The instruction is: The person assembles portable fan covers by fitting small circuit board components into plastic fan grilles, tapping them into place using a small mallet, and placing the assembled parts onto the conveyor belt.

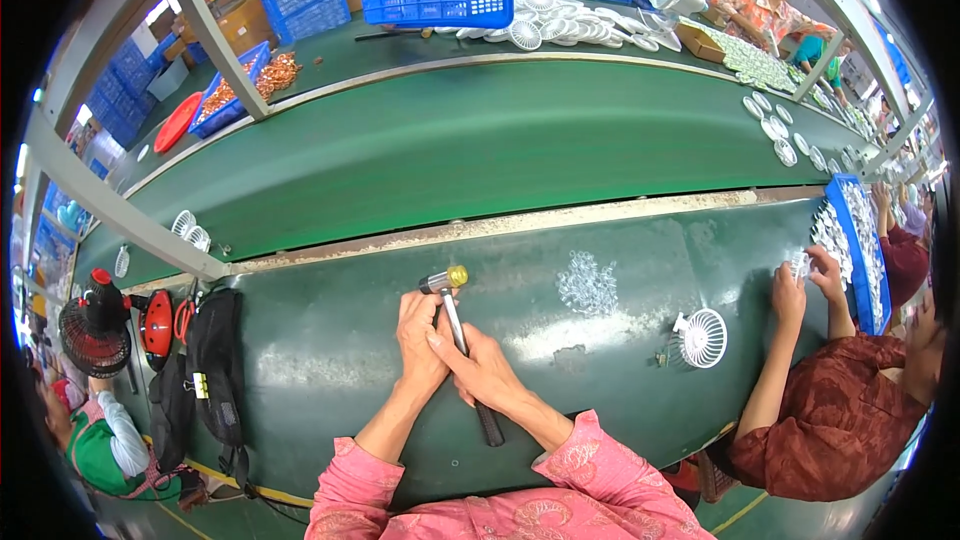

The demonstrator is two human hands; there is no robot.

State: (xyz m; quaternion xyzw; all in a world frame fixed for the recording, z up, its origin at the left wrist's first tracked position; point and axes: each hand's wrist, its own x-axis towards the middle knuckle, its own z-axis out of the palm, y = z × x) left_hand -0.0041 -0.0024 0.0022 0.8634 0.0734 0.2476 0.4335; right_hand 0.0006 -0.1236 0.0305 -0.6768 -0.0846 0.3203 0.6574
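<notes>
Standing by the line here: the person in the pink sleeves has both hands bunched up around a small hammer on the green bench. The left hand is curled shut near the top of the shaft, just under the head, and the right hand is wrapped over the shaft a bit lower, with the black grip sticking out below it toward the near edge. The hammer lies flat-ish, its metal head with the yellow tip pointing to the far side, right by the strip between bench and belt.

As for progress, I'd say not much is underway. There's no part under the hammer head that I can see, just bare bench. Just to the right sits a pile of clear plastic bits, not touched by either hand, and further right a white fan lies on the bench, looking put together from here. So the pile looks like it's waiting, and the hammer is held but not striking anything.

A co-worker in dark red at the right is busy at a blue tray of white parts.
</notes>
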